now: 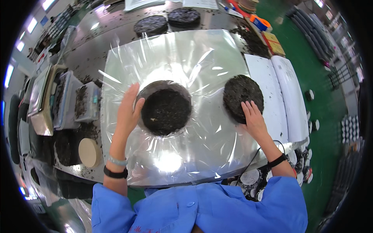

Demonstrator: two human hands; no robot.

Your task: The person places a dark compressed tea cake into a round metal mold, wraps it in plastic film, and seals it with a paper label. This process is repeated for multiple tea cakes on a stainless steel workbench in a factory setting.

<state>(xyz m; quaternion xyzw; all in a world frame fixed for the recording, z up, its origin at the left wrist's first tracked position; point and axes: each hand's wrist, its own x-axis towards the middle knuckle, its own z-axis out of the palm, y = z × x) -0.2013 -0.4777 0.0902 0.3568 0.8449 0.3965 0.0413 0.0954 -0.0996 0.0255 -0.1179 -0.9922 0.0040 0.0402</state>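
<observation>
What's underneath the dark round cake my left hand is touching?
The dark round cake by the left hand lies on a clear plastic sheet spread over the dark table. Directly beneath the cake is hidden.

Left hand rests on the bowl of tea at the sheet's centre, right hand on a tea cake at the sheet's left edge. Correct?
Not quite. The head view shows the right hand on a tea cake at the sheet's right edge, not left. The left hand does rest on the bowl at centre.
</observation>
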